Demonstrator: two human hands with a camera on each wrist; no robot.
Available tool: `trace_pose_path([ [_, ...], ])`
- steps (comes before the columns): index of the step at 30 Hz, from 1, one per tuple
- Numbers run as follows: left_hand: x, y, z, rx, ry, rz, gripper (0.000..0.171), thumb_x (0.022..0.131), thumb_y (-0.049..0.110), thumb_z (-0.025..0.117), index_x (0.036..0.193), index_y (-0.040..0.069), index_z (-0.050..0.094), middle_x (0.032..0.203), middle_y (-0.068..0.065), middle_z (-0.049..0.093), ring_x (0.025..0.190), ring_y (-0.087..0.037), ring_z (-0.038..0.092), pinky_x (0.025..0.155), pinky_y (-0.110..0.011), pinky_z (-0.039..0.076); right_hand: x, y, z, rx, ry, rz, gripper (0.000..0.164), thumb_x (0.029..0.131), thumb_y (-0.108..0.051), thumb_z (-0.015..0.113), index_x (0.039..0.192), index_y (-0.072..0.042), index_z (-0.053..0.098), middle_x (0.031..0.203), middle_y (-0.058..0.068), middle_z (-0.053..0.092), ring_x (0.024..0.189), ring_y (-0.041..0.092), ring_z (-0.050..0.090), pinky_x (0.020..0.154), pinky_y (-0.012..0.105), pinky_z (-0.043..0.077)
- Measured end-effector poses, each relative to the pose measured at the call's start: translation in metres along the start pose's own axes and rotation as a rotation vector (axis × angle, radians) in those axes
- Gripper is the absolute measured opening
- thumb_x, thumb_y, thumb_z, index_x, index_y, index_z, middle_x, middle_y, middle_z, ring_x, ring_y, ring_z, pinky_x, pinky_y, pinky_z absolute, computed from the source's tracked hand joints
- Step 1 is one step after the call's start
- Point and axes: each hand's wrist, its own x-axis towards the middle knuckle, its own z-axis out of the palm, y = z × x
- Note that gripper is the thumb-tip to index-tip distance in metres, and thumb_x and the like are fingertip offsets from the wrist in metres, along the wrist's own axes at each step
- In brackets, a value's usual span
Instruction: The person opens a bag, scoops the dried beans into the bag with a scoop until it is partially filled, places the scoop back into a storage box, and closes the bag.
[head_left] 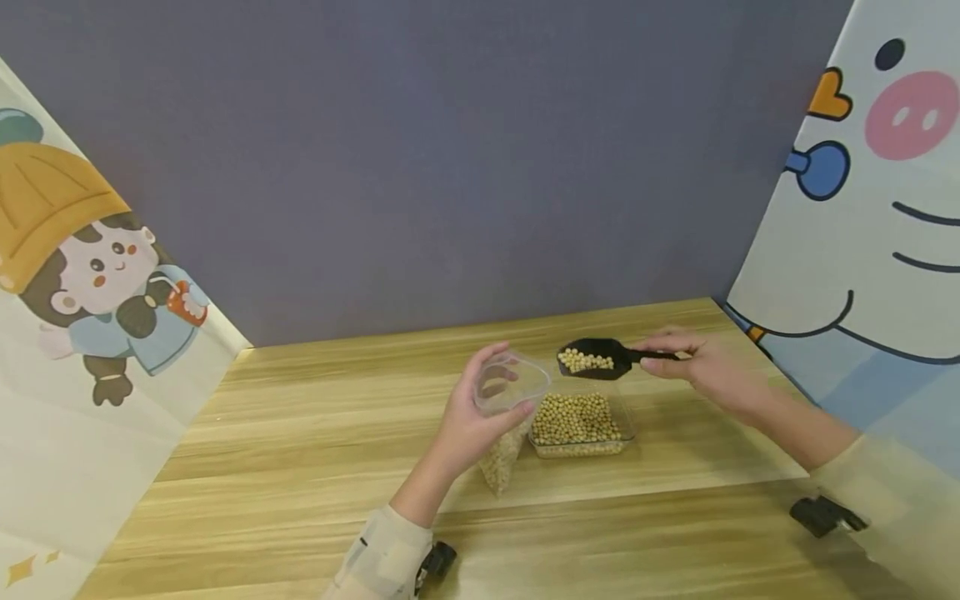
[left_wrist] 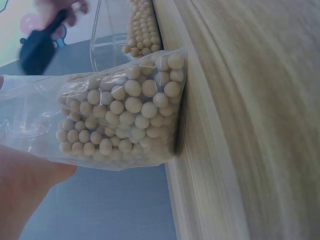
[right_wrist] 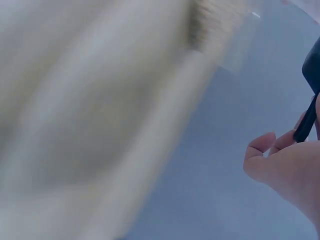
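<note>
My left hand (head_left: 468, 417) grips a clear plastic bag (head_left: 510, 387) near its top, thumb and fingers curved around the wide-open mouth. Round, pale yellow beans (left_wrist: 125, 107) fill the lower part of the bag, and its bottom meets the tabletop in the left wrist view. In my right hand (head_left: 697, 367) is the handle of a black scoop (head_left: 617, 367), held level above the table with a small heap of beans in its bowl. Just below the scoop stands a clear rectangular container (head_left: 585, 451), right of the bag, holding many more beans.
The wooden table (head_left: 300, 433) ends at a grey-blue panel (head_left: 450, 167) behind. Cartoon-printed panels (head_left: 862, 275) flank it on both sides. A small black device (head_left: 437, 560) is strapped to my left wrist, and another (head_left: 821, 515) sits at the right sleeve.
</note>
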Motion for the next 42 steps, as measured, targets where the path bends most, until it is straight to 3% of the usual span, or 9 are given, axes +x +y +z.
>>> trace_pose_path([
  [4,-0.001,0.0,-0.001,-0.003,0.002,0.012,0.076,0.079,0.01,0.08,0.142,0.03,0.042,0.135,-0.005,0.054,0.12,-0.029,0.055,0.107,-0.057,0.042,0.006,-0.038,-0.018,-0.076,0.011,-0.062,0.044,0.09,-0.048,0.065,0.126,-0.024,0.066,0.137,0.006,0.054,0.13,0.032,0.046,0.097,0.052,0.046],
  [9,-0.002,-0.002,-0.001,-0.013,-0.014,0.01,0.076,0.081,0.011,0.079,0.144,0.026,0.04,0.138,-0.005,0.051,0.121,-0.031,0.053,0.109,-0.058,0.041,0.012,-0.076,-0.012,-0.246,-0.001,-0.166,0.028,0.09,-0.043,0.066,0.116,-0.032,0.071,0.116,-0.007,0.062,0.097,0.017,0.054,0.073,0.032,0.047],
  [13,-0.002,0.0,0.0,-0.006,-0.02,-0.016,0.078,0.08,0.013,0.08,0.145,0.027,0.039,0.14,0.0,0.05,0.125,-0.026,0.052,0.11,-0.053,0.041,0.015,-0.096,0.002,-0.401,0.0,-0.317,0.021,0.088,-0.029,0.072,0.109,-0.03,0.075,0.107,-0.006,0.062,0.085,0.016,0.05,0.068,0.03,0.043],
  [16,-0.002,0.002,0.001,0.008,-0.018,-0.025,0.078,0.08,0.015,0.08,0.144,0.032,0.039,0.141,0.002,0.049,0.127,-0.024,0.05,0.11,-0.051,0.041,0.014,-0.106,0.01,-0.47,0.022,-0.414,0.022,0.085,-0.022,0.076,0.106,-0.028,0.076,0.102,-0.006,0.061,0.087,0.015,0.046,0.072,0.031,0.04],
  [21,-0.003,0.003,0.001,0.03,-0.01,-0.031,0.078,0.08,0.016,0.081,0.142,0.036,0.039,0.142,0.005,0.049,0.128,-0.023,0.05,0.11,-0.052,0.039,0.012,-0.113,0.014,-0.498,0.055,-0.459,0.021,0.082,-0.021,0.078,0.102,-0.029,0.077,0.1,-0.007,0.06,0.089,0.013,0.044,0.073,0.032,0.04],
  [30,-0.003,0.003,0.001,-0.012,0.001,0.009,0.077,0.079,0.009,0.08,0.144,0.024,0.04,0.139,-0.006,0.052,0.123,-0.031,0.053,0.109,-0.055,0.041,0.01,-0.107,-0.001,-0.506,0.12,-0.457,0.023,0.082,-0.02,0.078,0.105,-0.026,0.077,0.101,-0.007,0.061,0.092,0.014,0.046,0.072,0.032,0.04],
  [35,-0.002,0.003,0.001,-0.014,0.006,0.017,0.077,0.079,0.009,0.08,0.143,0.028,0.041,0.136,-0.006,0.053,0.121,-0.032,0.054,0.109,-0.055,0.042,0.01,-0.072,-0.019,-0.452,0.165,-0.317,0.022,0.088,-0.025,0.072,0.11,-0.027,0.075,0.107,-0.005,0.062,0.087,0.016,0.047,0.066,0.03,0.04],
  [38,-0.002,0.003,0.001,0.0,0.0,0.009,0.078,0.079,0.012,0.081,0.143,0.031,0.041,0.136,-0.003,0.054,0.121,-0.03,0.054,0.109,-0.054,0.042,0.006,-0.038,-0.008,-0.443,0.13,-0.273,0.022,0.088,-0.026,0.073,0.11,-0.025,0.076,0.106,-0.002,0.065,0.079,0.013,0.049,0.06,0.025,0.039],
  [42,-0.002,0.002,0.002,0.008,-0.008,0.002,0.078,0.079,0.015,0.081,0.143,0.032,0.04,0.136,-0.003,0.053,0.121,-0.028,0.054,0.109,-0.054,0.042,0.0,-0.007,0.024,-0.414,0.041,-0.303,0.023,0.083,-0.02,0.078,0.105,-0.022,0.077,0.098,-0.004,0.067,0.076,0.009,0.051,0.059,0.022,0.04],
])
